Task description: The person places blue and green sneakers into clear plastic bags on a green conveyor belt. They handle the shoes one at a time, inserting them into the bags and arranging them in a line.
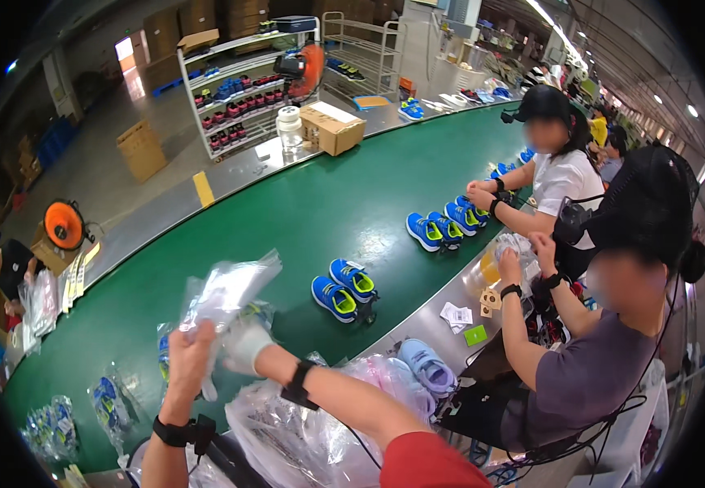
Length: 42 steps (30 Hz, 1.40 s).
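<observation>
My left hand (pixel 189 362) is closed round the lower part of a clear plastic bag (pixel 229 291), which stands up crinkled and shiny over the green belt. Close against the bag is my right hand (pixel 248 345) in a white glove, smeared by motion, so its fingers are unclear. Something bluish green shows through plastic just behind the glove, too hidden to make out. To the right of my hands, a pair of blue sneakers (pixel 344 289) with lime-green linings sits unwrapped on the belt. Below my right forearm lies a heap of clear plastic bags (pixel 287 435).
Bagged blue shoes (pixel 108 404) lie along the green belt (pixel 287 211) at left. Two co-workers sit at the right, more blue sneakers (pixel 424 232) before them. Lavender shoes (pixel 427 366) rest beside the plastic heap. A cardboard box (pixel 332 128) stands on the far edge.
</observation>
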Motion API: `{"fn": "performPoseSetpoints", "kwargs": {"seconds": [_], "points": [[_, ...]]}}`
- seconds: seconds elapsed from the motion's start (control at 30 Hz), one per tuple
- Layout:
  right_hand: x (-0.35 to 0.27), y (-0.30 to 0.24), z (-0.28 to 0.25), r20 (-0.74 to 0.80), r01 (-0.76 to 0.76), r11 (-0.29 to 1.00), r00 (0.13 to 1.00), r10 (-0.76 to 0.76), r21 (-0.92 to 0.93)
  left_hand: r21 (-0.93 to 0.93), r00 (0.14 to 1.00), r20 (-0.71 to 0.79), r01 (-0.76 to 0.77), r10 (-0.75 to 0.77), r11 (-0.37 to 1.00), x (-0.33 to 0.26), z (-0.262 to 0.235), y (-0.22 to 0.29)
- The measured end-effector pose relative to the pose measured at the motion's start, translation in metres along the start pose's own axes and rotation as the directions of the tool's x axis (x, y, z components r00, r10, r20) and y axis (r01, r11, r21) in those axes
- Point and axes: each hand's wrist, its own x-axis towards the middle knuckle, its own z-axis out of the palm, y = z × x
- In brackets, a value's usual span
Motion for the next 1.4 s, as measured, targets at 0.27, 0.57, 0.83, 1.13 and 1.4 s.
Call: {"fn": "performPoseSetpoints", "kwargs": {"seconds": [0.27, 0.57, 0.83, 1.13, 1.4], "points": [[-0.082, 0.02, -0.01, -0.263, 0.204, 0.567, 0.964, 0.024, 0.798, -0.475, 0.977, 0.084, 0.213, -0.197, 0.854, -0.007, 0.04, -0.003], [-0.143, 0.041, -0.044, -0.624, -0.191, 0.928, 0.695, 0.358, 0.32, -0.352, 0.97, -0.243, -0.116, 0.028, 0.929, -0.002, 0.007, -0.011], [-0.116, 0.002, -0.028, -0.441, 0.153, 0.988, 0.888, -0.134, 0.008, -0.024, 0.684, 0.418, -0.649, 0.598, 0.76, -0.066, 0.071, 0.022], [-0.098, 0.001, -0.025, -0.316, 0.256, 0.951, 0.929, -0.192, 0.175, 0.382, 0.791, 0.571, -0.492, 0.218, 0.783, -0.076, 0.003, 0.012], [-0.108, 0.032, -0.081, -0.477, 0.268, 0.841, 0.879, -0.013, 0.47, 0.229, 0.953, -0.126, -0.243, 0.277, 0.943, 0.005, 0.003, 0.006]]}}
